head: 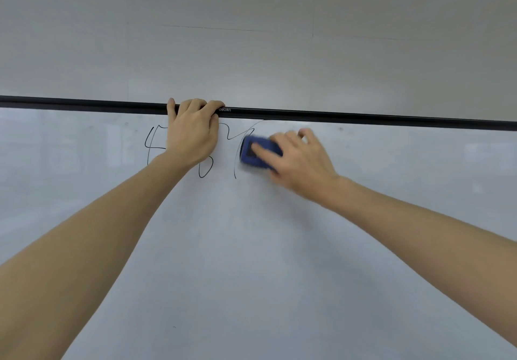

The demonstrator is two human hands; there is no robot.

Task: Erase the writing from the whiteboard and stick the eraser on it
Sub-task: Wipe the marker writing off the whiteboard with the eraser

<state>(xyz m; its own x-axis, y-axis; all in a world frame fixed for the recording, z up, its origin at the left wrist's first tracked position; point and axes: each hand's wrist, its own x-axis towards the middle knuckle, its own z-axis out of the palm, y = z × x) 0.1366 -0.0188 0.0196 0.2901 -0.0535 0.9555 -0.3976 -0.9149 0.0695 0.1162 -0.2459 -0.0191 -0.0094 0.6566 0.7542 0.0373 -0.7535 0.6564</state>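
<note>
Whiteboard [251, 247] carries black scrawl [151, 144], unreadable, either side of the left hand [193, 135], whose grip curls over the black top frame [363, 117] beside a "deli" logo [224, 109]. Right hand [299, 161] clamps the blue eraser [256, 152] against the board.

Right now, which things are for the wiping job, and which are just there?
For the job:
- whiteboard
- writing
- eraser, held by the right hand
- left hand, gripping the frame

Just there:
- wall above the board
</note>
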